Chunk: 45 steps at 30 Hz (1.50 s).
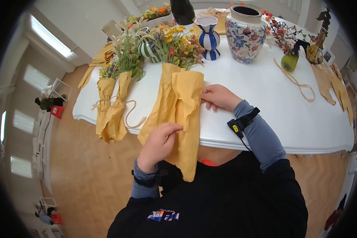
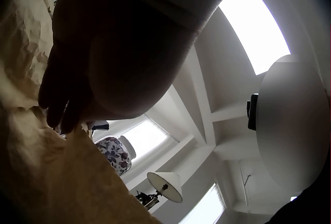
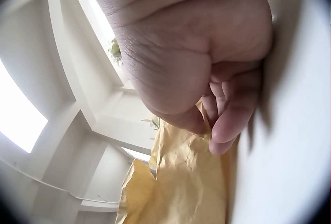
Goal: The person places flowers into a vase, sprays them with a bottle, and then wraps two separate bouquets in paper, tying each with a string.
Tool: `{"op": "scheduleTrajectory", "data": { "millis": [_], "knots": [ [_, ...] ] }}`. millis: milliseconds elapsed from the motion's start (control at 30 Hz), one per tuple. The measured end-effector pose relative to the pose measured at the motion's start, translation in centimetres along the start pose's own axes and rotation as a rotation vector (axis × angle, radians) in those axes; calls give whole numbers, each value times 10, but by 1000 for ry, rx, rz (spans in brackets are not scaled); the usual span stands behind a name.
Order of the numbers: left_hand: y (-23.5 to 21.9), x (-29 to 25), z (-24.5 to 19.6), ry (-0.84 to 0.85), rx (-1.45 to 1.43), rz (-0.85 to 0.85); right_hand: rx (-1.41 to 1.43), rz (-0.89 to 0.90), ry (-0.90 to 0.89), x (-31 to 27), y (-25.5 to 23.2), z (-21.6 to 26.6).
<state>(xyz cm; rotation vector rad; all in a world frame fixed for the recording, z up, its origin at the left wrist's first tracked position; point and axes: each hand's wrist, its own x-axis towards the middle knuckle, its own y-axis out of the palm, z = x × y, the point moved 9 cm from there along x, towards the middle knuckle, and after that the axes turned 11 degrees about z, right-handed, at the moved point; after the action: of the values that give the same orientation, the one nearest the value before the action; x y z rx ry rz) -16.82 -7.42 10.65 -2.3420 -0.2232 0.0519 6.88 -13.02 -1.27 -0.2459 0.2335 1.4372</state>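
Note:
A sheet of yellow wrapping paper [image 1: 188,139] is wrapped about the stems of a bouquet [image 1: 178,45] of yellow and red flowers, its lower end hanging over the table's front edge. My left hand [image 1: 159,144] pinches a fold of this paper near its middle. At the right edge of the paper, my right hand [image 1: 221,98] pinches it between thumb and fingers, low over the table. The right wrist view shows that grip on the crinkled paper [image 3: 181,177] closely. In the left wrist view the hand is dark, with the paper [image 2: 77,177] beneath its fingertips.
Two wrapped bouquets [image 1: 111,119] lie to the left, one tied with a ribbon [image 1: 133,115]. Behind stand a blue-striped vase [image 1: 209,39] and a large floral vase [image 1: 246,37]. A green spray bottle [image 1: 290,61] and a loose ribbon loop [image 1: 295,81] are at right on the white table [image 1: 258,127].

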Motion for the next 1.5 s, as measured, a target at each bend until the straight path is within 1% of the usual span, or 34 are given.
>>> {"op": "scheduleTrajectory", "data": {
  "millis": [33,67,100,167,200,267,300,367,400,467,500,533,567,600,633,700,733,767,800,833,867,900,967,1033,1067,1133,1167,1233,1267,1333,1367,1433,1467,1500],
  "knots": [
    [5,0,-2,68,-45,22,25,-7,-28,0,-1,0],
    [8,2,4,62,-11,59,53,-14,-56,-2,0,2],
    [11,2,7,61,-11,62,56,-14,-55,-2,2,3],
    [6,1,8,25,283,-54,138,-46,-31,-7,2,5],
    [8,3,10,25,282,-56,136,-46,-32,-11,4,11],
    [-2,5,18,-97,373,-194,147,-33,66,-21,9,14],
    [-2,6,19,-100,372,-203,139,-27,65,-21,10,15],
    [-11,4,31,-304,551,-273,34,29,92,-20,15,16],
    [-14,4,38,-325,538,-291,14,50,101,-18,18,16],
    [-23,7,57,-334,447,-300,-32,26,97,-17,17,15],
    [-32,5,63,-356,439,-317,-52,15,92,-17,17,15],
    [-45,1,58,-273,468,-391,-65,39,97,-16,20,12],
    [-59,-4,53,-187,501,-463,-37,5,62,-16,17,13],
    [-76,-9,56,-220,519,-490,-4,-32,26,-15,14,14],
    [-95,-14,56,-252,537,-513,-9,-16,30,-14,16,13],
    [-136,-23,63,-414,561,-512,44,-73,7,-15,9,12],
    [-158,-28,82,-437,700,-558,64,-56,-2,-11,6,8],
    [-172,-31,81,-456,840,-602,65,-54,2,-11,8,7],
    [-175,-36,83,-454,841,-602,128,-58,5,-11,7,7],
    [-178,-42,78,-445,953,-644,194,-69,7,-13,6,7],
    [-176,-44,66,-432,1064,-683,200,-79,6,-15,5,8],
    [-167,-42,62,-421,1061,-677,210,-68,9,-16,7,11],
    [-126,-24,66,-213,471,-491,226,-70,18,-19,11,15],
    [-77,-7,64,-214,334,-331,129,-76,44,-21,14,20],
    [-61,-2,68,-207,324,-325,128,-86,52,-21,12,18],
    [-37,6,77,-188,526,-388,4,37,11,-16,22,19],
    [-30,11,79,-182,522,-385,4,30,14,-18,22,20],
    [-20,18,97,-318,426,-331,-63,100,0,-23,29,25],
    [-18,22,96,-312,424,-325,-60,93,2,-24,29,24],
    [-10,27,107,-410,314,-255,-100,118,-5,-24,30,22],
    [-10,29,102,-401,310,-248,-98,107,-1,-23,28,20],
    [-8,33,102,-468,305,-166,-132,144,-51,-19,31,18],
    [-5,36,102,-456,299,-155,-130,129,-43,-17,31,13],
    [-5,36,105,-476,318,-151,-141,137,-81,-15,34,13]
  ]
}}
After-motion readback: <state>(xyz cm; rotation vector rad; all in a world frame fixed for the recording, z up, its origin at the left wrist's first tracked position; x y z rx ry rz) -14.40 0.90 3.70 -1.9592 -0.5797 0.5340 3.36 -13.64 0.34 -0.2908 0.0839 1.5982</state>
